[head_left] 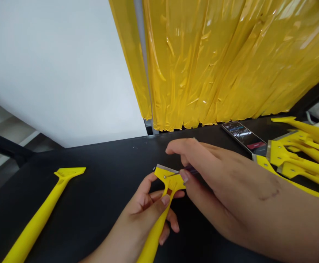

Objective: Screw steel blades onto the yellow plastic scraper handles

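My left hand [145, 206] is closed around the neck of a yellow scraper [155, 230], thumb on top, its wide head tilted up toward the far side. A metal blade [167, 168] lies along the head's far edge. In my right hand [207, 171] is a thin screwdriver [190, 169], pinched between thumb and fingers. The dark handle is mostly covered by the hand. Its slim shaft crosses the scraper head, with the tip at the left screw [164, 177]. The screw at the head's right side is partly hidden by my right thumb.
Another yellow scraper [46, 208] lies alone on the black table [104, 182] at left. Several more scrapers [299, 160] are piled at right, beside a phone [244, 137]. Behind the table hang yellow plastic strips [216, 65] and a white panel [57, 69].
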A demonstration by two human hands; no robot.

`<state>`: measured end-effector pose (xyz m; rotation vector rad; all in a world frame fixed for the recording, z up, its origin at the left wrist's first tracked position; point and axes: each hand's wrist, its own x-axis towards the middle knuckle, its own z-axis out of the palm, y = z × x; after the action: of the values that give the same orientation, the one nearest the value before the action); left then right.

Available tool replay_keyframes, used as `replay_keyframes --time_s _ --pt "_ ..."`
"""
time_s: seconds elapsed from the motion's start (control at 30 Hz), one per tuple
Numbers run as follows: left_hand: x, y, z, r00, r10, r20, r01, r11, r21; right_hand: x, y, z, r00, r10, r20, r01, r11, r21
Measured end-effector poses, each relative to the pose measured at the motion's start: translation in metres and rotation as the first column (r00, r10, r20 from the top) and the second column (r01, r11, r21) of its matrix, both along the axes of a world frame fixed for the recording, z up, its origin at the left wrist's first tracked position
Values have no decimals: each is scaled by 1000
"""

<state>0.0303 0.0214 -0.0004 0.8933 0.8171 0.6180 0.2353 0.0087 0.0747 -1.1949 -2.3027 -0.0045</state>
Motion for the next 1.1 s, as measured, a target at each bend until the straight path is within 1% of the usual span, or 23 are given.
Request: replay_keyframes --time_s 0.1,0.2,0.33,0.47,0.63,0.77,0.87,1.03,1.1 --pt "1 0 2 1000 4 -12 -4 1000 0 1 0 1 1000 -2 -14 2 1000 -31" --pt "1 0 -1 1000 13 -2 -13 1000 11 2 -1 2 999 -9 -34 7 999 -49" --pt "1 1 -2 1000 -8 -7 8 1000 20 1 -2 2 999 -15 -34 12 998 -67" --pt "1 0 1 1000 -11 -22 12 1000 13 -1 -1 1 998 -38 -46 35 997 -69" --pt "1 -2 3 1000 9 -24 -9 1000 -8 -1 -1 -1 999 -27 -47 25 999 -43" --pt "1 -2 2 999 27 -26 -27 1000 -10 0 -1 -1 999 -15 -48 12 998 -59" --pt "1 -1 0 1000 19 -17 -19 1000 -8 0 0 0 999 -13 -51 10 998 -68" --pt "1 0 -1 999 37 4 -37 999 -15 -2 0 3 1000 2 3 -1 999 -38" --pt "1 -1 0 999 37 -6 -38 999 -21 -2 1 5 1000 10 15 -9 998 -55"
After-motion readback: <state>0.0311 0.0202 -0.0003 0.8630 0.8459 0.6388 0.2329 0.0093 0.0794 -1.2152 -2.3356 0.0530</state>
